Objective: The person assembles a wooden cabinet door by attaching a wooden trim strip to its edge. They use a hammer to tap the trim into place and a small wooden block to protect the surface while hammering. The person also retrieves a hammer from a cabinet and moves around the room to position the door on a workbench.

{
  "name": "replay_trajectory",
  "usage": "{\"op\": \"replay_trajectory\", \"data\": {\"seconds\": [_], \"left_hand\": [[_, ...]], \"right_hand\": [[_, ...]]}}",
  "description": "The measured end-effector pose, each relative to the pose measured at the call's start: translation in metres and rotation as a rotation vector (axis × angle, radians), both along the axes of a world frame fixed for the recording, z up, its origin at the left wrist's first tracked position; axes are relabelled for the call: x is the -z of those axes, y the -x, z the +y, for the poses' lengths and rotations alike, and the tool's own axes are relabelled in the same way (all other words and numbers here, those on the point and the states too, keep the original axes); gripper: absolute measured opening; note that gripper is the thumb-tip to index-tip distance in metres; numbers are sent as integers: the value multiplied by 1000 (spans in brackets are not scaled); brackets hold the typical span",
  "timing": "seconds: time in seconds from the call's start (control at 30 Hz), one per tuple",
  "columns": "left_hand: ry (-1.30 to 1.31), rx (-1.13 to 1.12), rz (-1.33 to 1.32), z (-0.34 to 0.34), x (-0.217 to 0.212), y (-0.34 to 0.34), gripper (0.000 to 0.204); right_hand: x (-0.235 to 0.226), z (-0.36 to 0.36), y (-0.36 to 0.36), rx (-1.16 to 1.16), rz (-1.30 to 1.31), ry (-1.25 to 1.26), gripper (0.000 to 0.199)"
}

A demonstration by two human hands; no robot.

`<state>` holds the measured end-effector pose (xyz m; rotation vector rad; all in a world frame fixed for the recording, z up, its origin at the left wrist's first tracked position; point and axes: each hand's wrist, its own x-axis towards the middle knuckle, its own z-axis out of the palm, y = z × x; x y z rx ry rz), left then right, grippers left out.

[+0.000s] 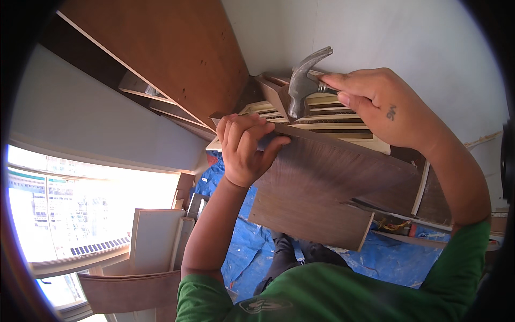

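My left hand [244, 147] grips the upper edge of a dark brown wooden panel [327, 188] and holds it up near the ceiling. My right hand [375, 104] is closed around the handle of a steel claw hammer [303, 83], its head pointing down toward the top of the panel, just right of my left fingers. Behind the hammer sits a cream slatted vent piece [327, 115] against the white ceiling. Both forearms rise from the lower edge, with green sleeves.
A large brown board [171, 53] runs along the upper left. A bright window [70, 214] is at the left. Blue tarp [252, 241] covers the floor below, with pale boards [153, 239] leaning by the window and more panels at the right.
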<state>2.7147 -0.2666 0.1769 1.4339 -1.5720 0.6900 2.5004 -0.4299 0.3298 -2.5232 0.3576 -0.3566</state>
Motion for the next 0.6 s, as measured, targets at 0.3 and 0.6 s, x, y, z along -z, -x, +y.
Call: {"op": "replay_trajectory", "data": {"seconds": [0.3, 0.6], "left_hand": [[-25, 14, 0, -2, -12, 3, 44], [-179, 237, 61, 2, -38, 9, 20]], "right_hand": [[4, -3, 15, 139, -28, 41, 35], [-15, 33, 72, 453, 98, -63, 39]]}}
